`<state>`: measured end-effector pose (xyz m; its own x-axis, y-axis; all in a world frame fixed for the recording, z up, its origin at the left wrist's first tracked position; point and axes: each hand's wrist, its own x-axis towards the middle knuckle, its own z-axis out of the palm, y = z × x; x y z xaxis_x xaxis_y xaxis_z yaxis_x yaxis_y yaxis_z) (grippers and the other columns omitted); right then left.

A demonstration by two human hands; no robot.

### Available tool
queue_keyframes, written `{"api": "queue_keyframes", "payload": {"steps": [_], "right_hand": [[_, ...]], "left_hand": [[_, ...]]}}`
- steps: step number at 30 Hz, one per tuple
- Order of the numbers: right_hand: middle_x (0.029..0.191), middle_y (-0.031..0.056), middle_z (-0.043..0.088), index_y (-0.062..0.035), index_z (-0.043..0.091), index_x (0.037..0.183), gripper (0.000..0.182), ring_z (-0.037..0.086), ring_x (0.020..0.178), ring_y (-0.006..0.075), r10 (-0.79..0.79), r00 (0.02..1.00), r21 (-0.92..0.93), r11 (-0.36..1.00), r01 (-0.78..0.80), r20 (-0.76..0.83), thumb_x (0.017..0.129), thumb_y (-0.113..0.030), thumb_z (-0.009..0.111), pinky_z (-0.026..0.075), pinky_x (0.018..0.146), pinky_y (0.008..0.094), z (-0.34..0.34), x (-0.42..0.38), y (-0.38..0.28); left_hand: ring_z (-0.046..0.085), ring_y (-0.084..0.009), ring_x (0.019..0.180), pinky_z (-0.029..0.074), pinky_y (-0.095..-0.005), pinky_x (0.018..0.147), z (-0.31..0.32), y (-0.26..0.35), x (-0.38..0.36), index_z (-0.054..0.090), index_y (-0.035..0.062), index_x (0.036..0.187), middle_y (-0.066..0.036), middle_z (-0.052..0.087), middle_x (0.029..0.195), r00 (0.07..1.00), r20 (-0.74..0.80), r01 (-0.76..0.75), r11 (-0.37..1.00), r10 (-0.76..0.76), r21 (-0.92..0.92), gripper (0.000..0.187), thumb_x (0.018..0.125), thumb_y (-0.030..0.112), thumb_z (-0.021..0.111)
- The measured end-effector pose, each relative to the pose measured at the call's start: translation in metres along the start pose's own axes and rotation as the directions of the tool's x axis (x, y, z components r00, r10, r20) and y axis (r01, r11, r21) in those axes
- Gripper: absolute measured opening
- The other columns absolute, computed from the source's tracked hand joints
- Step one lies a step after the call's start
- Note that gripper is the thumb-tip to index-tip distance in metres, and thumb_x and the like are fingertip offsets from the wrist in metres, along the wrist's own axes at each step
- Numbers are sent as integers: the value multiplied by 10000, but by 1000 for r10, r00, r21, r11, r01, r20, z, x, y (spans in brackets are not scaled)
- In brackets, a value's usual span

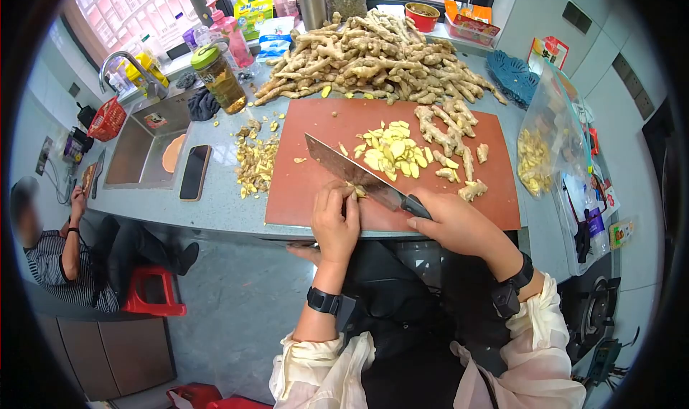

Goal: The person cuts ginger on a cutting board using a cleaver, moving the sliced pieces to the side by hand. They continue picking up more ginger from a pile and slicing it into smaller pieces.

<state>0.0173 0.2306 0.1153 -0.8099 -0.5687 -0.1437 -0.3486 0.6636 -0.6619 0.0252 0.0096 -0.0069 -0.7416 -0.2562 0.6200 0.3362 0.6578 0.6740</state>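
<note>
My right hand grips the black handle of a cleaver, whose broad blade slants up to the left over the brown cutting board. Beside the blade, the curled fingers of my left hand press a small piece of ginger onto the board; the fingers partly hide it. Just beyond the blade lies a heap of yellow ginger slices. Several knobbly ginger roots rest at the board's right side.
Behind the board rises a big pile of ginger. Ginger scraps, a phone and a sink are on the left. A plastic bag of ginger pieces stands right. A person sits on a red stool at far left.
</note>
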Motion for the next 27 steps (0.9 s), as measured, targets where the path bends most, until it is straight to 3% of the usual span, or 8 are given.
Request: {"api": "queue_keyframes", "payload": {"steps": [9,12,14,18,21,23,27], "right_hand": [[1011,304,680,30,546,1126,304,646,1011,494,-16,1000,-40,999,16,3,993,-220,654,498,862,552,0,1,-3],[1012,242,687,-19,593,1170,277,668,976,439,16,1000,-83,996,-17,-17,969,-190,678,516,821,481,1,1,-5],[1013,255,682,-15,573,1157,270,662,979,452,89,996,-118,989,-85,24,977,-191,670,509,816,496,0,3,-13],[977,266,673,-4,545,1134,273,656,963,467,84,996,-157,984,-79,27,983,-198,664,503,806,512,6,7,-14],[957,273,665,6,523,1116,284,651,956,477,57,998,-166,985,-55,9,988,-207,659,498,807,525,12,13,-12],[897,274,673,12,503,1036,254,659,912,487,-42,997,-162,986,31,-64,989,-201,633,511,784,565,20,21,-13],[907,271,678,11,502,1031,252,662,912,486,-15,998,-175,985,3,-63,985,-197,636,512,777,562,25,32,-20]], "left_hand": [[676,-347,1002,537,-420,873,-1,2,0,672,7,970,-162,698,1065,1000,-5,11,1000,-11,-2,92,890,17,717],[672,-341,997,539,-423,859,0,0,0,675,27,978,-143,701,1080,1000,-8,3,1000,-3,6,103,886,27,719],[669,-335,990,540,-426,842,0,-1,0,677,47,986,-124,703,1094,1000,-12,-8,1000,8,14,112,882,38,719],[669,-337,982,540,-427,840,0,0,1,677,40,977,-122,703,1090,1000,-13,-9,1000,9,7,105,881,34,718],[668,-338,976,540,-427,838,1,0,1,675,39,970,-118,701,1086,1000,-20,-14,1000,14,4,106,874,31,719],[668,-338,971,540,-428,835,1,1,1,673,39,967,-114,700,1083,999,-26,-29,1000,29,3,108,870,28,719],[664,-334,955,539,-431,806,1,-1,1,663,40,956,-106,696,1076,999,-14,-33,999,34,9,110,862,22,717]]}}
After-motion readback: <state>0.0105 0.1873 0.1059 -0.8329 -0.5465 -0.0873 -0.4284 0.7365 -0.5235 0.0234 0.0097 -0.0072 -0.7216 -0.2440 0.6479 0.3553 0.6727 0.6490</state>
